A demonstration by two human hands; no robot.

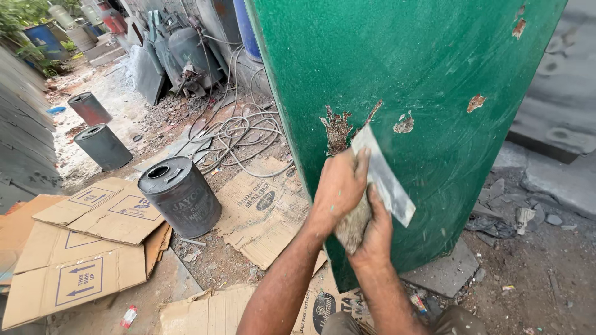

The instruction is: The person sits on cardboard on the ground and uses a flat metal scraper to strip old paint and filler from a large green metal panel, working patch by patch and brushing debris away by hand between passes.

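Note:
A big green cylindrical tank [428, 80] stands upright in front of me, with flaked patches of bare brown surface. Both hands grip a wide metal scraper [386, 180] whose blade lies flat against the tank just below the largest flaked patch [337, 129]. My left hand [338, 186] wraps the upper part, thumb along the blade. My right hand [374, 231] clasps the crusted handle lower down.
A dark metal drum [180, 195] stands on the ground to the left among flattened cardboard sheets [93, 248]. Two more drums [102, 146] stand farther back. Tangled cables [236, 133] lie behind the tank. Stone rubble [528, 217] sits at the right.

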